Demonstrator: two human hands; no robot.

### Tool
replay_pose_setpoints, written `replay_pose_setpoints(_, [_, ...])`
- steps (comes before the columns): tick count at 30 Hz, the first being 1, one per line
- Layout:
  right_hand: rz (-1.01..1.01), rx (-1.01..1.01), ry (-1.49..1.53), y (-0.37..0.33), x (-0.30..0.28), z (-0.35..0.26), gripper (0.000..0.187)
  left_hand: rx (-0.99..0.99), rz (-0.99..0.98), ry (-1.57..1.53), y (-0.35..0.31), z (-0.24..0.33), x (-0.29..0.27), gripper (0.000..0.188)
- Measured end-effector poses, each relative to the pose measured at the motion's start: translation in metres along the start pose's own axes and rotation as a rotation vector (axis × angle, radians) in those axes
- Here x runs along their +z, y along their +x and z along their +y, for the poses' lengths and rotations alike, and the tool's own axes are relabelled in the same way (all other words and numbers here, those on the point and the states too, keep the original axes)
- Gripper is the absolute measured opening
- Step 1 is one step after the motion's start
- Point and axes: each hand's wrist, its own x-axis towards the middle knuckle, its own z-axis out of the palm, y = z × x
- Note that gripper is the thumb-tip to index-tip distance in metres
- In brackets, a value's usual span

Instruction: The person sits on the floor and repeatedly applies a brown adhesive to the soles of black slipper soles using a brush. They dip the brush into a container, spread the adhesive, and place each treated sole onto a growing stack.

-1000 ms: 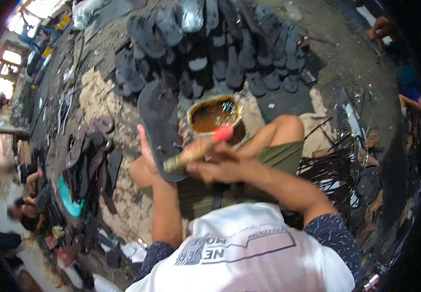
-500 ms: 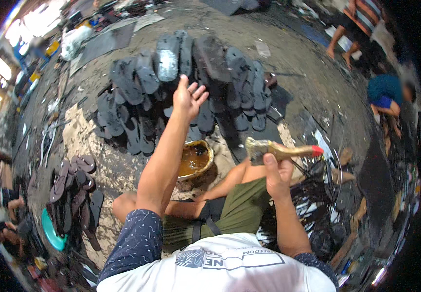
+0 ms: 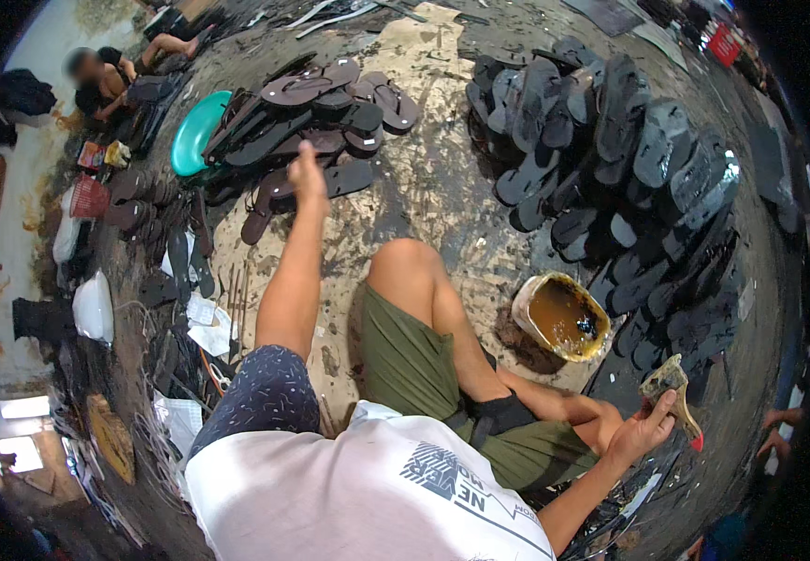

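My left hand (image 3: 308, 176) is stretched out over a heap of dark brown flip-flops (image 3: 308, 86), its fingers straight and holding nothing. Whether the fingertips touch a flip-flop I cannot tell. Low on the right, my right hand (image 3: 646, 434) grips a wide paintbrush (image 3: 669, 381) with a wooden, red-tipped handle and gunky bristles. Between my legs and a big stack of black soles (image 3: 618, 122) stands a glue-smeared tub (image 3: 527, 304), partly filled with amber-brown liquid that has a dark lump in it.
A turquoise basin (image 3: 190, 140) leans by the flip-flop heap. Stained cardboard (image 3: 424, 210) covers the floor before me. Tangled strips and scraps (image 3: 157, 388) lie at my left, near a white bag (image 3: 94, 307). Another person (image 3: 110, 84) sits at the far left.
The view has swung left. My left hand has gone from beside the black soles to the brown flip-flops. My right hand still grips the paintbrush, now lower, its bristles still up.
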Motion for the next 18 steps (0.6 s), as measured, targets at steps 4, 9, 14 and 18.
replay_pose_setpoints(4, [0.009, 0.031, -0.221, -0.003, 0.000, -0.002, 0.035, 0.232, 0.043, 1.193, 0.032, -0.019, -0.053, 0.067])
replay_pose_setpoints(9, [-0.072, -0.048, -0.312, -0.011, 0.034, -0.009, 0.030, 0.154, -0.206, 1.272, 0.102, -0.036, -0.044, 0.056])
replay_pose_setpoints(14, [-0.057, -0.051, -0.216, -0.019, 0.046, 0.006, 0.043, 0.174, -0.628, 1.094, 0.049, -0.034, -0.052, 0.050])
replay_pose_setpoints(18, [-0.118, 0.116, -0.422, -0.031, 0.048, 0.014, 0.056, 0.332, -0.753, 1.321, -0.030, 0.048, -0.078, 0.043])
